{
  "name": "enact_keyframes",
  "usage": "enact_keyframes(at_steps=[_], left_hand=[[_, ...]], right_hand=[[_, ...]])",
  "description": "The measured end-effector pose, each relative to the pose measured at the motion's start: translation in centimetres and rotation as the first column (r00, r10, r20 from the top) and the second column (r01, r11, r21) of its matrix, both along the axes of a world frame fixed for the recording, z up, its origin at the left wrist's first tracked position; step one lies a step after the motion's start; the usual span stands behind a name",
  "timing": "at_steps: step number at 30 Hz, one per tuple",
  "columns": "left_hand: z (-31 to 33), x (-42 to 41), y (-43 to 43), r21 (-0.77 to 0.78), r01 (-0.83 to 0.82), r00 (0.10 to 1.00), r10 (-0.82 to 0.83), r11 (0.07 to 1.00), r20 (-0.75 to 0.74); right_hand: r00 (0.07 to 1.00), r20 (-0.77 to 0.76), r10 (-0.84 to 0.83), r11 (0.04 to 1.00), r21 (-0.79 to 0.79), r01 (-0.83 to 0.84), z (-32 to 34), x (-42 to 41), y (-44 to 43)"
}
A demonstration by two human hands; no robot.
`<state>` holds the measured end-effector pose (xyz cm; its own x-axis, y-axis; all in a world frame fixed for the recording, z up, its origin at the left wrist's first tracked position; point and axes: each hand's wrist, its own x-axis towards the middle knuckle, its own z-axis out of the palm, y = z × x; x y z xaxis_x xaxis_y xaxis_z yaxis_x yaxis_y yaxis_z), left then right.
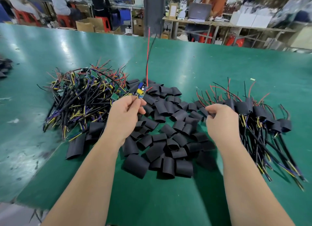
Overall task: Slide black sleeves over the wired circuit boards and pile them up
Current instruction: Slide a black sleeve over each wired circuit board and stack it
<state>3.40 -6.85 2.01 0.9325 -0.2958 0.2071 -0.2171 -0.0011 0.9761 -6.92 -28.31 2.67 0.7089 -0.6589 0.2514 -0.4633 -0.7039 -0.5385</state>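
Loose black sleeves [162, 151] lie heaped on the green bench [168, 200], nearest the person. Above the heap, the left hand [125, 116] pinches the short wires of a circuit board [141, 90], held clear of the piles with its red and black leads [147, 70] rising. The right hand [221, 122] curls at the heap's right edge; whether it grips anything is unclear. Bare wired boards [84, 94] pile at left, sleeved boards [263, 117] at right.

The table [185, 60] wore a glossy green mat, scuffed in places; the sleeves [162, 141] looked matt black plastic, smooth.
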Motion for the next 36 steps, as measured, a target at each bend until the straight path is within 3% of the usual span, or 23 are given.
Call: enact_keyframes(at_steps=[3, 6, 8, 10, 12, 15, 17, 19, 20, 24, 30, 33, 36], left_hand=[[0.5, 0.0, 0.2, -0.079, 0.014, 0.996, -0.020, 0.997, -0.084], [0.9, -0.1, 0.4, -0.173, 0.036, 0.984, -0.065, 0.984, -0.164], [0.8, -0.2, 0.4, -0.140, 0.007, 0.996, -0.019, 0.990, -0.083], [0.6, -0.5, 0.4, -0.023, -0.079, 0.985, 0.081, 0.997, 0.153], [0.5, -0.9, 0.4, 0.045, -0.177, 0.915, 0.148, 0.983, 0.375], [0.4, -1.3, 0.4, 0.090, -0.269, 0.821, 0.179, 0.959, 0.542], [0.1, -1.4, 0.4, 0.244, -0.344, 0.766, 0.121, 0.907, 0.632], [-0.3, -1.2, 0.3, 0.417, -0.391, 0.774, 0.048, 0.821, 0.631], [-0.4, -1.1, 0.3, 0.469, -0.398, 0.791, 0.037, 0.788, 0.610], [-0.7, -1.0, 0.3, 0.526, -0.392, 0.831, 0.044, 0.755, 0.555], [-0.8, -0.7, 0.2, 0.528, -0.401, 0.828, 0.049, 0.748, 0.559], [-1.1, -0.5, 0.3, 0.563, -0.403, 0.829, 0.027, 0.722, 0.559], [-1.3, -0.5, 0.4, 0.595, -0.403, 0.831, 0.005, 0.695, 0.557]], right_hand=[[0.969, -0.245, -0.003, 0.999, -0.048, -0.009, -0.7, 0.1, -1.1], [0.926, -0.378, 0.010, 0.988, -0.137, -0.066, -1.0, 0.5, -1.0], [0.884, -0.468, 0.002, 0.969, -0.217, -0.117, -0.8, 0.7, -0.8], [0.860, -0.511, -0.004, 0.949, -0.273, -0.157, -0.6, 0.6, -0.8], [0.868, -0.495, 0.043, 0.952, -0.244, -0.187, -0.5, 0.3, -0.7], [0.926, -0.345, 0.152, 0.968, -0.138, -0.210, -0.5, 0.1, -0.3], [0.963, -0.220, 0.157, 0.970, -0.147, -0.192, -0.8, 0.5, -0.3], [0.980, -0.146, 0.133, 0.976, -0.153, -0.156, -1.2, 1.1, -0.3], [0.977, -0.180, 0.113, 0.977, -0.159, -0.142, -1.4, 1.3, -0.2], [0.885, -0.463, 0.047, 0.961, -0.219, -0.166, -2.6, 2.0, 0.5], [0.970, -0.164, 0.181, 0.983, 0.038, -0.177, -2.1, 2.1, 0.2], [0.963, -0.208, 0.170, 0.985, 0.015, -0.170, -2.0, 1.8, 0.0], [0.981, -0.140, 0.132, 0.991, 0.044, -0.127, -1.8, 1.5, -0.2]])
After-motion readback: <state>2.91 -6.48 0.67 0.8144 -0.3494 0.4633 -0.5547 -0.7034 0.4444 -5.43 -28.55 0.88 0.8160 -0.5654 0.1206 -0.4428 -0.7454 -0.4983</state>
